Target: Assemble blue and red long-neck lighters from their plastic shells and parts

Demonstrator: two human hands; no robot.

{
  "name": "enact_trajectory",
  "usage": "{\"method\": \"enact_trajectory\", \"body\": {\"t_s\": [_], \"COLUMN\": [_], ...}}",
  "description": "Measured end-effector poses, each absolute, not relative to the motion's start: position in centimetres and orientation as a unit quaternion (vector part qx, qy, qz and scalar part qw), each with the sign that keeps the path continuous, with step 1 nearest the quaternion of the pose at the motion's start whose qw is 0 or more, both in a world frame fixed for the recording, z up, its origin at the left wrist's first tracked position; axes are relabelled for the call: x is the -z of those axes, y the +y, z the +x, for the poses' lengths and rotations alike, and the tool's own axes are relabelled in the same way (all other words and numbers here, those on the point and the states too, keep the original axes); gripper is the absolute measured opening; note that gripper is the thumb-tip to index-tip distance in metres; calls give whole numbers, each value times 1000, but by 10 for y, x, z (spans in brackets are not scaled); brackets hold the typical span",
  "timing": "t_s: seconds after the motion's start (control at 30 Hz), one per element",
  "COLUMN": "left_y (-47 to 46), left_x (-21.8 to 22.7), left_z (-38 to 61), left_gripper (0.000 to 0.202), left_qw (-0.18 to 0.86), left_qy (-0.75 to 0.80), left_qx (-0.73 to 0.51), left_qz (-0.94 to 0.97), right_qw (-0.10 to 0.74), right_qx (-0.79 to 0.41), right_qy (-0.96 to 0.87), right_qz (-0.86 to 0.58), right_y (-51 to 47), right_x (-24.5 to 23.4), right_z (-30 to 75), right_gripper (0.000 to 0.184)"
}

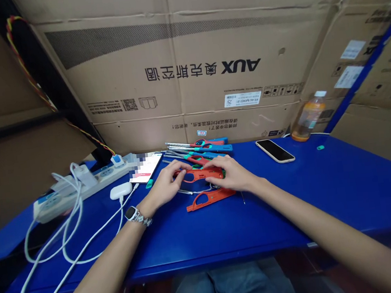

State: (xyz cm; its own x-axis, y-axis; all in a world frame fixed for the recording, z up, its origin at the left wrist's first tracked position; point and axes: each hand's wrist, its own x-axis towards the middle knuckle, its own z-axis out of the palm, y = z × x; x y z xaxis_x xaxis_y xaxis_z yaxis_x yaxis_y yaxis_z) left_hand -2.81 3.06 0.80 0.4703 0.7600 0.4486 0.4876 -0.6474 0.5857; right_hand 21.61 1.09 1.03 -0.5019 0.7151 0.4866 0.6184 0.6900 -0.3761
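Observation:
My left hand (169,181) and my right hand (231,174) grip opposite ends of an orange-red lighter casing (199,175) with an oval trigger opening. Both hands are closed on it, with thumbs near and fingertips at its far edge. Just below, a second orange-red casing half (210,198) lies on the table, not held. A metal lighter tube with thin wire (186,191) lies between the two. Beyond my hands is a heap of long-nosed lighters (213,148) with red and blue handles and metal tubes. Some small parts beneath my fingers are hidden.
On the left lie a white power strip (91,187), looped white cables (62,225), a white charging case (121,190) and a lit phone (148,168). To the right are a dark-screened phone (275,150) and an orange drink bottle (308,118). A cardboard wall (118,47) closes the table's back.

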Motion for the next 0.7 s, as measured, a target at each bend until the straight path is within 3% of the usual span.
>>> {"method": "enact_trajectory", "body": {"t_s": [0.23, 0.47, 0.7], "left_y": [31, 41, 46], "left_x": [-8, -12, -2], "left_z": [-31, -46, -50], "left_gripper": [33, 31, 33], "left_qw": [156, 159, 169], "left_qy": [344, 370, 374], "left_qx": [-298, -344, -297], "left_qz": [877, 848, 862], "right_qw": [315, 331, 217], "right_qx": [-84, -59, -74], "right_qy": [-846, -819, -890], "right_qz": [-423, -464, -393], "right_y": [16, -3, -25], "right_x": [0, -7, -9], "right_z": [214, 224, 223], "right_gripper": [27, 24, 22]}}
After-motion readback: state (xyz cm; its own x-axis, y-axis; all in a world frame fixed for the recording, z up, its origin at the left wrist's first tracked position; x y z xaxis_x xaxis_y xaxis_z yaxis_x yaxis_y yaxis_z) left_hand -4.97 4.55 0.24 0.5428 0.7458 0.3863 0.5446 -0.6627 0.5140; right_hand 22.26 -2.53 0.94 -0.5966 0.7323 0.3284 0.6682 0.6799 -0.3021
